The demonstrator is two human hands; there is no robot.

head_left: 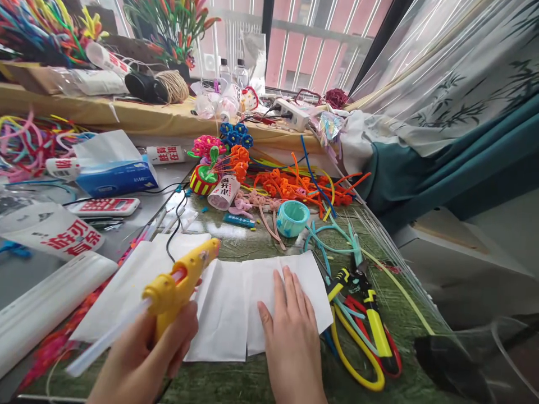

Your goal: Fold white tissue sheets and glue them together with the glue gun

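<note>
My left hand (145, 356) is wrapped round the grip of a yellow hot glue gun (181, 280) with a clear glue stick sticking out of its back; the nozzle points up and right over a white sheet of paper (227, 303). My right hand (290, 331) lies flat with fingers stretched out on the right part of that folded white paper, which rests on the green table (252, 381). A black cord runs from the gun toward the back.
Yellow-handled pliers and scissors (370, 314) lie right of the paper. Behind are a teal tape roll (292, 217), orange pipe cleaners (303, 188), a pipe-cleaner flower pot (206, 174), a tissue box (115, 174), a calculator (105, 206). A curtain (442, 140) hangs right.
</note>
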